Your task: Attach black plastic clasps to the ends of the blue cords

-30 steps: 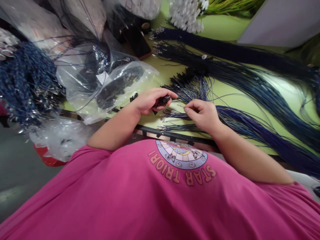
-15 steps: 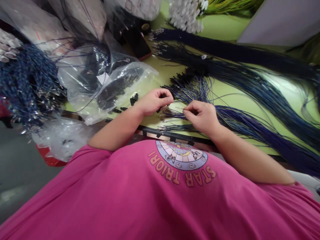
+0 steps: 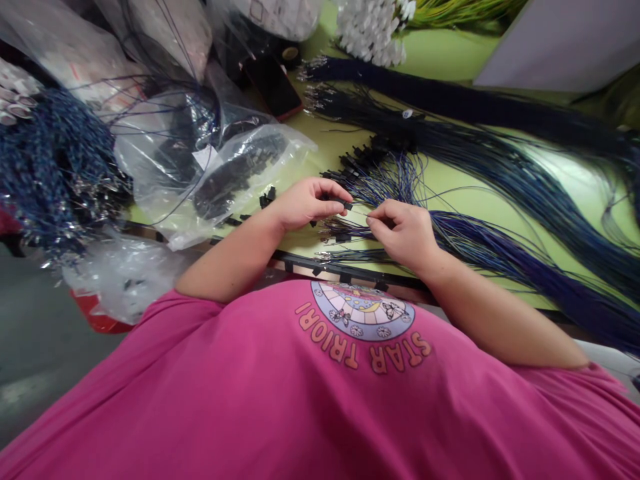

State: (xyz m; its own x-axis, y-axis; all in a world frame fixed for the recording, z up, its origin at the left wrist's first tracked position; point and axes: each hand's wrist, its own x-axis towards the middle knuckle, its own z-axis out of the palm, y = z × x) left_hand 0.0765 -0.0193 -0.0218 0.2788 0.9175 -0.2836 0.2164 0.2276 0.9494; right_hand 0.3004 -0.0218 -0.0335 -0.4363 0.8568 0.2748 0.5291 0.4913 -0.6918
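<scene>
Between the thumb and fingers of my left hand (image 3: 313, 203) is a small black connector housing (image 3: 347, 206), its end pointing right. My right hand (image 3: 404, 232) is a short way to the right, thumb and forefinger pinched on a thin wire whose tip is hard to make out. Under and beside both hands lie loose wire ends with metal terminals (image 3: 330, 230). A bundle of blue wires (image 3: 480, 243) runs off to the right from beneath my right hand. Just behind my hands sits a pile of black connectors on wires (image 3: 373, 160).
A clear plastic bag (image 3: 235, 177) of black parts lies to the left, with loose black housings (image 3: 269, 196) near it. Dark wire bundles (image 3: 450, 107) stretch across the back right. A phone (image 3: 274, 87) rests behind. Blue wires (image 3: 65, 160) hang at the far left.
The black housing now shows at my left fingertips, which have straightened a little toward the right. My right hand stays almost in place, still pinched.
</scene>
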